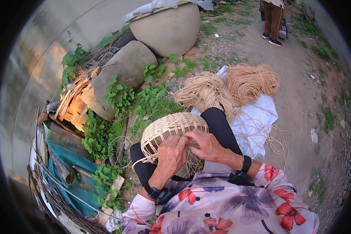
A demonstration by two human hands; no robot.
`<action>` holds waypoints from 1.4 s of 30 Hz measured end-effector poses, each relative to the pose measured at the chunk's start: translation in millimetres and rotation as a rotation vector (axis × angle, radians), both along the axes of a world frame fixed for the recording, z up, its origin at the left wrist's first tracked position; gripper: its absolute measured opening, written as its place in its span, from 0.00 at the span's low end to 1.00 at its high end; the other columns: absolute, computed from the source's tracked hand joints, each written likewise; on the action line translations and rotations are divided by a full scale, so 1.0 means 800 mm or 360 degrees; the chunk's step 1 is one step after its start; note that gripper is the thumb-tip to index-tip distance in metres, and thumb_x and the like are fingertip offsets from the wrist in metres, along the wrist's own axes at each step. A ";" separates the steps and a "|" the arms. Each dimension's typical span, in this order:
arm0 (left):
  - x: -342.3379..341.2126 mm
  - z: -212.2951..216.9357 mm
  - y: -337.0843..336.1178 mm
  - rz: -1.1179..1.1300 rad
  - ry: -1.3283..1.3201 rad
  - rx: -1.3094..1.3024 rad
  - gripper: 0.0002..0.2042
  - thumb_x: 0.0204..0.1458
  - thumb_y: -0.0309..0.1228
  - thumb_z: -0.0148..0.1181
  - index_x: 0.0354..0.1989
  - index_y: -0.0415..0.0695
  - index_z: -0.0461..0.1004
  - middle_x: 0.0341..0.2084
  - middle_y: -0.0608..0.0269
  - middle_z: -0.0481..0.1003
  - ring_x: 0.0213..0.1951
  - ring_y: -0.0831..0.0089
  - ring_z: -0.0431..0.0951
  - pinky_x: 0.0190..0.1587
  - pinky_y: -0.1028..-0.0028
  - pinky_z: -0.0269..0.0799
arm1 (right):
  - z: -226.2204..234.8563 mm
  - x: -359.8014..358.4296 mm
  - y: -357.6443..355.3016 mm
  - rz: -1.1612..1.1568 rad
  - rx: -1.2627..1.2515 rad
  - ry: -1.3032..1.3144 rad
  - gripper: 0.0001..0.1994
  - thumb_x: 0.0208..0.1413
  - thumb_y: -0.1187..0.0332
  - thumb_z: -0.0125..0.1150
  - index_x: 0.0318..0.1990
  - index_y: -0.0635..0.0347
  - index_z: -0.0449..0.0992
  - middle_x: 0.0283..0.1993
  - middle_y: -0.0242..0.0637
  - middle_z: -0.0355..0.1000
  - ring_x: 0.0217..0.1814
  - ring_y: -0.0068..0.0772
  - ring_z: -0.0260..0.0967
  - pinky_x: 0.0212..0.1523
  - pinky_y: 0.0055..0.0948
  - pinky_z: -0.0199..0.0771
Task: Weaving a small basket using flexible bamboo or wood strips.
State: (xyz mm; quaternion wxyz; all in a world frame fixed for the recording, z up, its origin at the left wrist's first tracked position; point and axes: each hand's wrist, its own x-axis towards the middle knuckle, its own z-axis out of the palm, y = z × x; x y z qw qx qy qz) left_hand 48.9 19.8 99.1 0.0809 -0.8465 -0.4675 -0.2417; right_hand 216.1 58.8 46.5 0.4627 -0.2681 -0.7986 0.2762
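Gripping a pale, domed, half-woven basket (171,130), both hands, left (171,155) and right (205,145), close on its rim.

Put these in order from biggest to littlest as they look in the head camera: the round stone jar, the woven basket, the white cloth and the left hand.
1. Round stone jar, though it sits farther away.
2. White cloth; partly covered by cord, so its place against the jar is unsure.
3. Woven basket.
4. Left hand.
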 end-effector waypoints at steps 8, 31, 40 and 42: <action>-0.042 0.015 -0.026 0.0105 -0.0503 0.0028 0.10 0.46 0.15 0.56 0.37 0.41 0.72 0.28 0.55 0.73 0.31 0.57 0.76 0.32 0.64 0.71 | -0.007 -0.009 0.001 0.0027 0.0083 -0.0125 0.17 0.47 0.75 0.65 0.44 0.61 0.67 0.38 0.44 0.68 0.39 0.49 0.72 0.39 0.41 0.74; -0.090 -0.001 -0.061 0.0408 -0.0683 0.0058 0.06 0.46 0.24 0.66 0.31 0.41 0.75 0.22 0.58 0.75 0.23 0.63 0.77 0.26 0.68 0.71 | 0.001 -0.023 0.007 -0.0069 0.0504 -0.0267 0.24 0.47 0.77 0.62 0.55 0.62 0.66 0.42 0.46 0.69 0.42 0.48 0.71 0.41 0.39 0.74; -0.112 0.019 -0.063 0.0398 -0.0310 -0.0203 0.17 0.43 0.23 0.67 0.43 0.41 0.74 0.35 0.57 0.77 0.27 0.68 0.79 0.28 0.71 0.72 | 0.000 -0.026 0.018 -0.0038 0.0555 -0.0279 0.15 0.48 0.78 0.60 0.46 0.61 0.73 0.35 0.40 0.66 0.36 0.44 0.70 0.36 0.38 0.72; -0.119 0.030 -0.058 0.0455 -0.0631 -0.0426 0.17 0.43 0.23 0.66 0.44 0.41 0.74 0.37 0.58 0.77 0.28 0.67 0.79 0.29 0.71 0.71 | -0.003 -0.026 0.019 0.0017 0.0496 -0.0247 0.11 0.49 0.78 0.60 0.42 0.60 0.74 0.33 0.39 0.65 0.35 0.43 0.70 0.35 0.37 0.72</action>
